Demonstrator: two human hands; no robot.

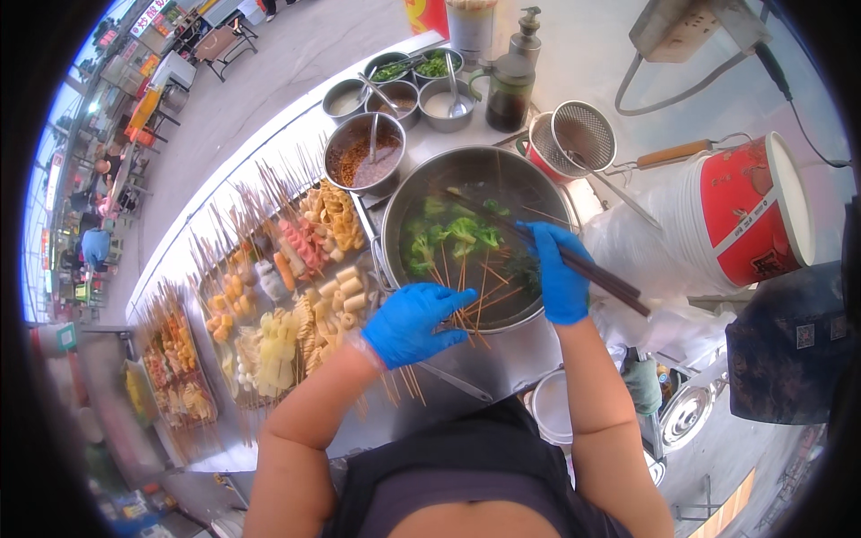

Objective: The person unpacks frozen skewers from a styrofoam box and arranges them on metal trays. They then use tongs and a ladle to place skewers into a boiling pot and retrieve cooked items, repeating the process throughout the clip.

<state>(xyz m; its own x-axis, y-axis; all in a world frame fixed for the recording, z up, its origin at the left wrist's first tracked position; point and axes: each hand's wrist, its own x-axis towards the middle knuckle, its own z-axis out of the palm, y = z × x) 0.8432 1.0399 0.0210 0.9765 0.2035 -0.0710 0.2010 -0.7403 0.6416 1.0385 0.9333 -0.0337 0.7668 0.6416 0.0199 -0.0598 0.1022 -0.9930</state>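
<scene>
A round metal pot (387, 242) of cloudy broth stands in front of me. Green broccoli (462, 231) and dark leafy greens float in it, and several thin wooden skewers (489, 291) stick out toward its near rim. My left hand (414, 321), in a blue glove, is at the near left rim beside the skewer ends, its thumb and fingers apart. Also gloved in blue, my right hand (558, 273) grips a pair of long dark chopsticks (610, 280) over the right rim. Their tips reach across the pot above the broccoli.
Left of the pot, skewered foods (296, 336) cover trays. Metal sauce bowls (396, 172) with spoons and a dark sauce bottle (509, 103) stand behind. On the right are a mesh strainer (583, 134) and stacked red-and-white paper tubs (749, 215). A power strip (686, 36) is far right.
</scene>
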